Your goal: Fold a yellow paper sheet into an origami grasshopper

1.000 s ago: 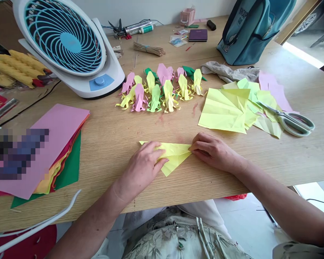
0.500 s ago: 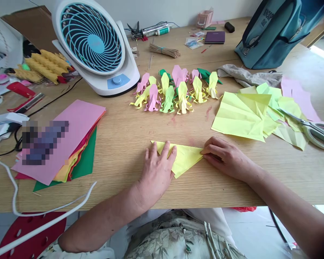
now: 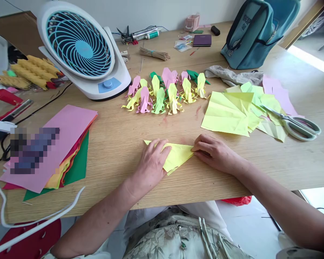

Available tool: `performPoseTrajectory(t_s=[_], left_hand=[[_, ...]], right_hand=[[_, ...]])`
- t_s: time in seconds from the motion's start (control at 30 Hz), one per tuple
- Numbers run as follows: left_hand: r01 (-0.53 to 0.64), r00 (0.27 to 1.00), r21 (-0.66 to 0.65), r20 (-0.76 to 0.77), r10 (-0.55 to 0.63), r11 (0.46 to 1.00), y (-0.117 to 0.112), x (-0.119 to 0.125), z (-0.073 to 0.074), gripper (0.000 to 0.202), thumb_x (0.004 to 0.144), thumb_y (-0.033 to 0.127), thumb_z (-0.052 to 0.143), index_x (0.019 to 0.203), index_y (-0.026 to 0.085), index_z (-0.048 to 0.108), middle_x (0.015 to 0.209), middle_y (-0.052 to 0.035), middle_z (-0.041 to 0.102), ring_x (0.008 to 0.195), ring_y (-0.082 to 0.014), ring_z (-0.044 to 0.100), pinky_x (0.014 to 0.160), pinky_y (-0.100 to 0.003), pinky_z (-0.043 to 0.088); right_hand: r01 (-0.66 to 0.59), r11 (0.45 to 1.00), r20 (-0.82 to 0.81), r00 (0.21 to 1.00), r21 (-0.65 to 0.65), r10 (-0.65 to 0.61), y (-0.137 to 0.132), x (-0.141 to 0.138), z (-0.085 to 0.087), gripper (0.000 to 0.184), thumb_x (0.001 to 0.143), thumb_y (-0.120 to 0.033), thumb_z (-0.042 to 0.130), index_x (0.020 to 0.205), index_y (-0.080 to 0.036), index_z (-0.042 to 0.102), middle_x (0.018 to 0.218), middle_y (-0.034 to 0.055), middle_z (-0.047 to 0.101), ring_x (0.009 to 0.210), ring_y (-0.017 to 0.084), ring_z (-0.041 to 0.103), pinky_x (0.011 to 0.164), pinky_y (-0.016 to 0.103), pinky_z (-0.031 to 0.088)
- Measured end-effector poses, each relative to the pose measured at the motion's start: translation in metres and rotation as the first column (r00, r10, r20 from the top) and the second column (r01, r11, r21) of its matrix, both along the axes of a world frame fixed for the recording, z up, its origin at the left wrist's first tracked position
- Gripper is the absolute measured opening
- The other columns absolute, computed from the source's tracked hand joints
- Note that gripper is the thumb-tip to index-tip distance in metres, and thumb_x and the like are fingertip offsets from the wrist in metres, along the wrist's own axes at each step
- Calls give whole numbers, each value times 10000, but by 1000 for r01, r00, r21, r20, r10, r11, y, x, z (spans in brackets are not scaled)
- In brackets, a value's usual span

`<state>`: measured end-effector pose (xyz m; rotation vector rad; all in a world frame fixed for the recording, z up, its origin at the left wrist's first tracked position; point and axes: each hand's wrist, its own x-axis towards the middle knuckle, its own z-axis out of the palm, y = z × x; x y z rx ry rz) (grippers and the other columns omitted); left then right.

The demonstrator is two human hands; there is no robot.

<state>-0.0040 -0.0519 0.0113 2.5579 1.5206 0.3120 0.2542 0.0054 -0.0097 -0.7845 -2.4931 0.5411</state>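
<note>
A folded yellow paper triangle (image 3: pixel 178 155) lies on the wooden table (image 3: pixel 118 136) near its front edge. My left hand (image 3: pixel 151 163) rests flat on the paper's left part, fingers stretched out and pressing it down. My right hand (image 3: pixel 214 151) touches the paper's right tip, its fingers curled together and pressed on that point. Behind them stands a cluster of small folded paper figures (image 3: pixel 164 91) in pink, yellow and green.
A white and blue fan (image 3: pixel 82 50) stands at the back left. A stack of coloured paper sheets (image 3: pixel 59 144) lies left. Creased yellow-green sheets (image 3: pixel 229 111) and scissors (image 3: pixel 297 122) lie right. A teal bag (image 3: pixel 248 32) and grey cloth (image 3: pixel 232 75) sit behind. White cable (image 3: pixel 37 219) hangs at the front left.
My left hand's fingers slid a little along the yellow paper; my right hand stays pressed on the right tip. The camera view shifted sideways.
</note>
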Motion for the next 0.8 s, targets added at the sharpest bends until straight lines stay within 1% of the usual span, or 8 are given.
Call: performPoseTrajectory(t_s=[0.07,0.1,0.2,0.33,0.5,0.6,0.7,0.8], left_hand=[[94,992,-8,85,-93,996,3,1,1,330,835,198,740,1136,194,606,1250,-98,622,1169,-280,558,997,-436,497],[118,986,-5,118,-116,993,4,1,1,255,854,183,717,1090,198,620,1171,-78,645,1106,-255,578,961,-407,509],[97,976,8,196,-97,995,5,4,1,75,915,140,623,968,191,641,1006,-51,667,994,-220,601,882,-364,513],[61,960,-33,275,-49,998,3,4,2,94,929,122,593,873,177,646,935,-45,675,935,-205,615,831,-336,501],[25,931,-75,364,4,997,4,3,4,155,961,189,574,832,182,660,863,-22,664,850,-169,621,759,-288,475],[-30,924,-89,378,62,996,7,3,4,142,961,196,575,849,177,660,865,-18,646,812,-152,616,728,-269,453],[-100,922,-94,365,128,990,10,2,0,83,928,183,612,856,176,652,863,-13,626,777,-147,602,705,-269,432],[-139,916,-99,365,166,985,12,1,-3,93,914,184,617,825,178,642,859,-11,607,781,-149,597,708,-271,426]], right_hand=[[-1,1000,-3,1000,5,1,0,0,0,116,964,-154,520,928,-198,621,935,73,573,824,186,571,746,327,487],[-2,1000,-3,1000,13,2,1,0,-1,118,967,-159,518,926,-198,622,930,71,571,819,184,567,745,325,483],[-9,999,5,1000,52,9,1,1,-2,132,973,-171,509,919,-195,627,920,72,573,817,186,559,755,330,469],[-20,997,19,1000,80,18,0,0,0,149,974,-172,507,891,-186,629,896,74,587,810,191,554,756,337,452],[25,1000,7,1000,1,-25,-1,2,2,103,949,-171,555,877,-187,628,877,62,581,792,184,555,726,317,451],[33,998,-12,999,-51,-34,0,5,2,76,930,-162,580,888,-190,636,905,63,580,798,180,564,719,306,457],[42,997,1,999,-59,-42,1,7,3,78,928,-159,581,897,-193,644,904,62,579,803,183,562,725,310,457],[53,997,19,998,-64,-52,2,10,6,78,926,-156,582,902,-196,645,898,59,581,814,188,560,742,317,455]])
